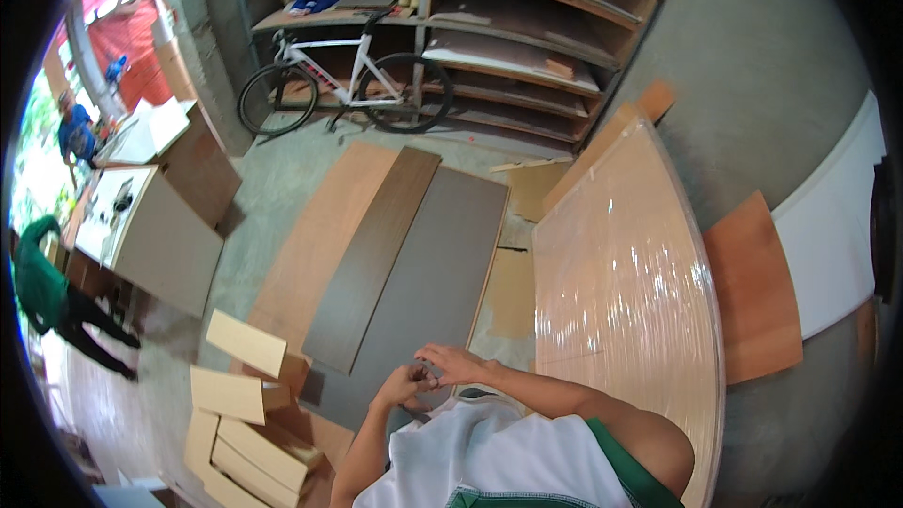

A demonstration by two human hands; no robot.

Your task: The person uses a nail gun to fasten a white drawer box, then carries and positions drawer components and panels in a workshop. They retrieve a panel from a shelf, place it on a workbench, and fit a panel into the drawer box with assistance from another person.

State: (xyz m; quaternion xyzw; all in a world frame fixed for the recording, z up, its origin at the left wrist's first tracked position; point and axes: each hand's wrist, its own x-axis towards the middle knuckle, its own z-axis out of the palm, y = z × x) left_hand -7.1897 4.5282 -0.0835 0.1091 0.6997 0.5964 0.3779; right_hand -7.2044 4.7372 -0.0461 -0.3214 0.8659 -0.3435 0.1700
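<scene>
Here's the grey panel (442, 235), lying flat just ahead of me, its near end under my hands, and I judge this to be close finger work above it. My left hand (406, 384) is curled, fingertips drawn in narrow; my right hand (455, 365) reaches across to meet it, fingers longer and only loosely bent. Is something tiny pinched between them? I can't tell; the fingers overlap and hide it.

For neat work, I'd want the left as a steady anchor and the right doing the fine movement, wrists loose, pressure light. Both hands should clear the panel's face, I reckon, since a slip could mark it. My white shirt (489, 447) bunches right behind my fingers, so a snag looks possible.

Moving out: along the panel's left side runs the wood-grain plank (372, 268), and past that, a plain tan sheet (315, 226). Pale boards (246, 343) crowd my left; a film-wrapped panel (621, 263) rises close by my right arm, so that elbow wants tucking in. Further off, a white bicycle (361, 58) stands before the shelves, and a co-worker in green (42, 273) bends beside a workbench.
</scene>
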